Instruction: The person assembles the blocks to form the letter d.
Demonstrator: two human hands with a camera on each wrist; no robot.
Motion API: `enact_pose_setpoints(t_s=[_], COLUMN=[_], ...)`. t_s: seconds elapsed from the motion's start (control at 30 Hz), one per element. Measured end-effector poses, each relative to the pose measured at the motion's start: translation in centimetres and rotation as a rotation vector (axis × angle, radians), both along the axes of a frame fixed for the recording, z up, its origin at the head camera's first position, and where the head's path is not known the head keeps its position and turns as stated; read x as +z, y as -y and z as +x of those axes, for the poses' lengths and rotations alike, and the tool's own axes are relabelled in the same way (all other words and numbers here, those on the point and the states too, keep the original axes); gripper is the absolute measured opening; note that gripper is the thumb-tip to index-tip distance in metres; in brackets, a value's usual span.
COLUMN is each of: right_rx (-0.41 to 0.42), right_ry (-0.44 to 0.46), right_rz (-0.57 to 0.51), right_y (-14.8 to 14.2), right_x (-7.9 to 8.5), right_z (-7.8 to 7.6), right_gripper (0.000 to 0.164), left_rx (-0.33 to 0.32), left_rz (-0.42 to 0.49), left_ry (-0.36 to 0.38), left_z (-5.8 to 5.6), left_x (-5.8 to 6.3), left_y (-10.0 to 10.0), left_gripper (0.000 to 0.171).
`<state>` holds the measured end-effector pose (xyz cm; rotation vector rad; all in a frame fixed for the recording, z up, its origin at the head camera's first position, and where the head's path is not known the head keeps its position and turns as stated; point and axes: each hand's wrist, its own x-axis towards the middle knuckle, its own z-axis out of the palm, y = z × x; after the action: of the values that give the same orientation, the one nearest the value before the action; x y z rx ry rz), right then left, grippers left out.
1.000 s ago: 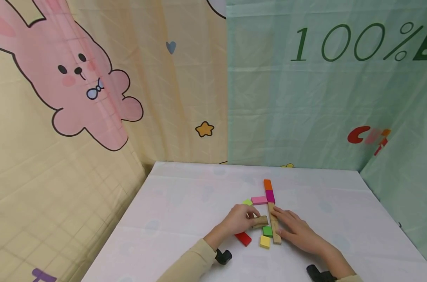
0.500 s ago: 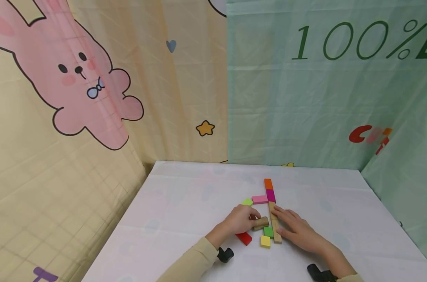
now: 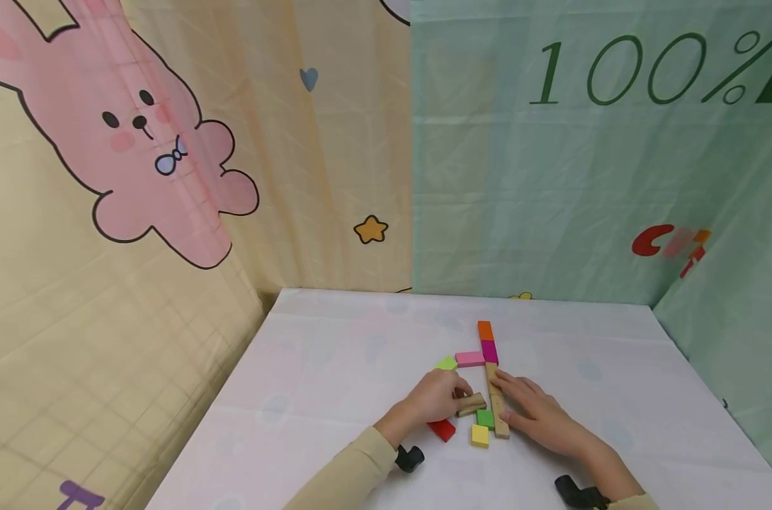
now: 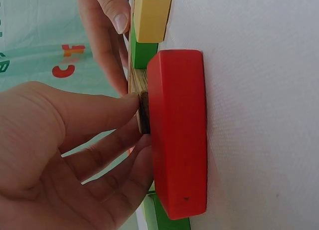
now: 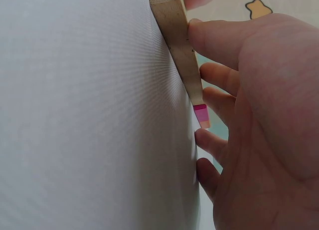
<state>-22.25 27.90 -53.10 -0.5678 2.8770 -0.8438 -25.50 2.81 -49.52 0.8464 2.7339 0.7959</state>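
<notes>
My left hand (image 3: 429, 397) pinches a short brown wooden block (image 3: 472, 404) between thumb and fingers, just left of a row of plain wooden blocks (image 3: 496, 400). Along that row's right side lies my right hand (image 3: 539, 418), fingers extended, thumb and fingertips touching the wood. A green block (image 3: 484, 418) sits against the row near its close end, with a yellow block (image 3: 479, 436) in front of it. Under the left hand is a red block (image 3: 442, 429), which hides part of the pinched block in the left wrist view.
Beyond the wooden row, a magenta block (image 3: 489, 352) and an orange block (image 3: 484, 331) continue the line. A pink block (image 3: 469, 359) juts left from it, and a lime green block (image 3: 446, 363) shows behind the left hand. White cloth (image 3: 335, 354) covers the table.
The brown wooden block has turned slightly in my left fingers, low beside the row. Both hands have otherwise hardly moved, and the other blocks lie as before.
</notes>
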Motion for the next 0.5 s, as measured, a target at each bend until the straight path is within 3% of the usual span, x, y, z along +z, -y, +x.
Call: enact_pose_setpoints(t_s=[0.5], right_rx=[0.004], right_ry=[-0.003], right_rz=[0.01], right_y=[0.03], right_x=[0.07], right_z=[-0.1], right_gripper=[0.072], left_rx=[-0.082], left_rz=[0.003], left_ry=[0.033], left_z=[0.45], left_x=[0.13], left_y=[0.32], left_gripper=[0.017])
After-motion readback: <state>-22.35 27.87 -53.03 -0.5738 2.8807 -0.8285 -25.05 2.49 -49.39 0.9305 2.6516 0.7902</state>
